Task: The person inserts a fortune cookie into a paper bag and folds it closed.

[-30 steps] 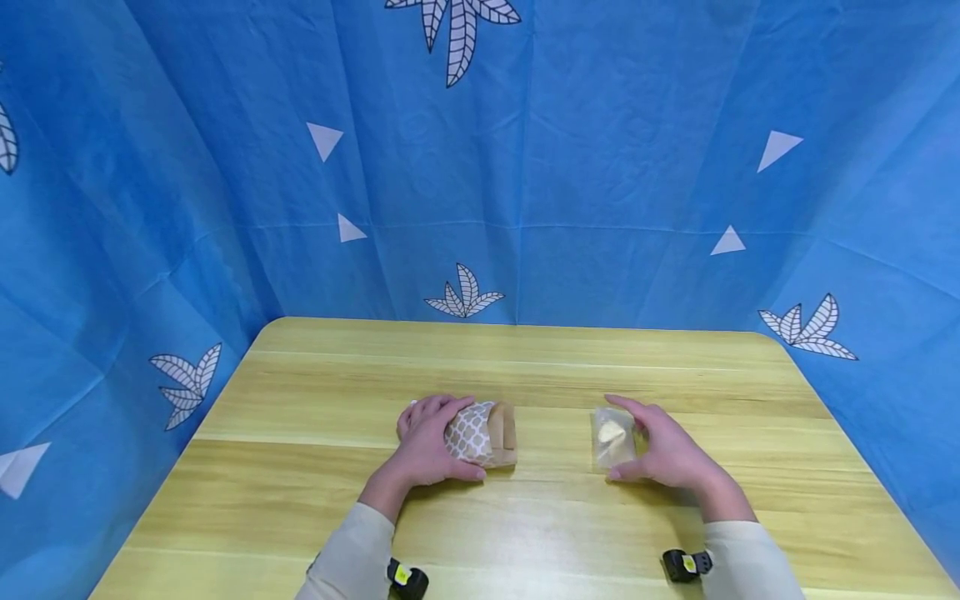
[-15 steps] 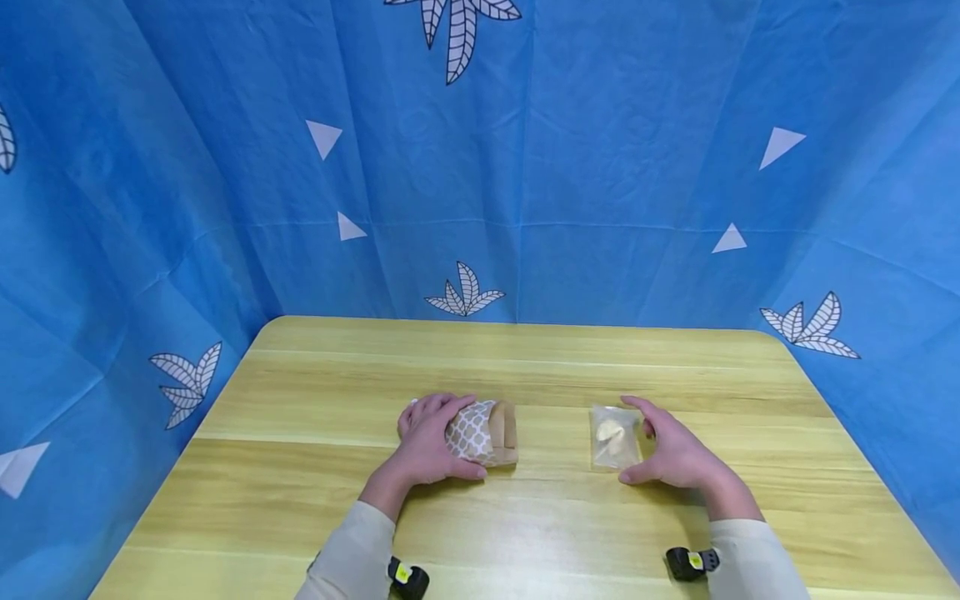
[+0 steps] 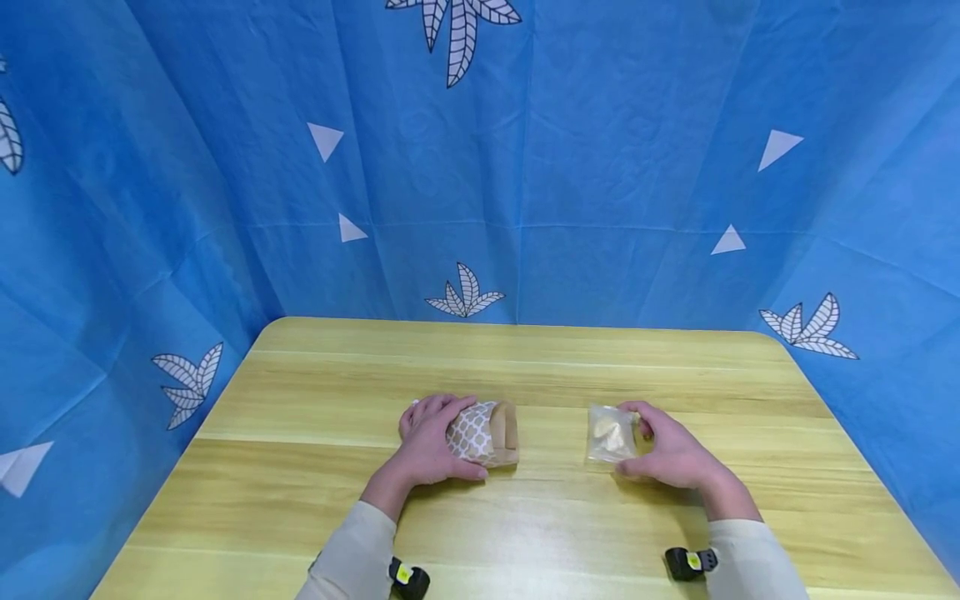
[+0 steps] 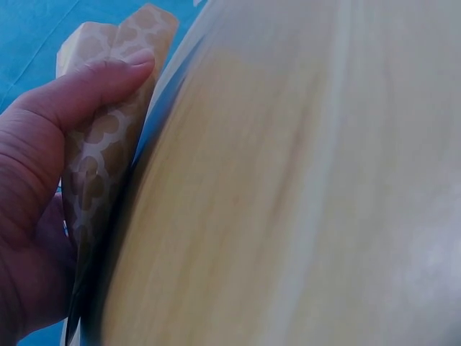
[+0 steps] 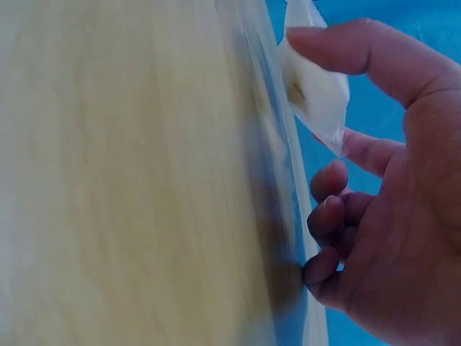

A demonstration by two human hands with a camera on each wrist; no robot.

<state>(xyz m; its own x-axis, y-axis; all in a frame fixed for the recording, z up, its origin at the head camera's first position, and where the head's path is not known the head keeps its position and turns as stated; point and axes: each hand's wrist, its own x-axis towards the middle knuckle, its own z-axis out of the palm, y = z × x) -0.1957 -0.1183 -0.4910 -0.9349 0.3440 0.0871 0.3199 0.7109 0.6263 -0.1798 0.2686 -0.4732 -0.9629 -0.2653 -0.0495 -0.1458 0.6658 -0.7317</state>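
Note:
A brown paper bag with a white lattice print lies on its side left of the table's middle, its mouth facing right. My left hand holds it, the thumb along the near side and the fingers over the far side. In the left wrist view the thumb presses on the printed paper bag. To the right lies a small see-through packet with pale cream pieces inside. My right hand grips its right part between thumb and index finger. The right wrist view shows the thumb against the packet, the other fingers curled below.
The wooden table has rounded far corners. A blue curtain with white leaf and triangle prints hangs behind and on both sides. A black wrist camera sits at my left cuff, another wrist camera at my right.
My right hand drew back slightly to the right from the packet, then its thumb and index finger closed in on it. The packet now bulges and sits slightly further left. My left hand stayed still.

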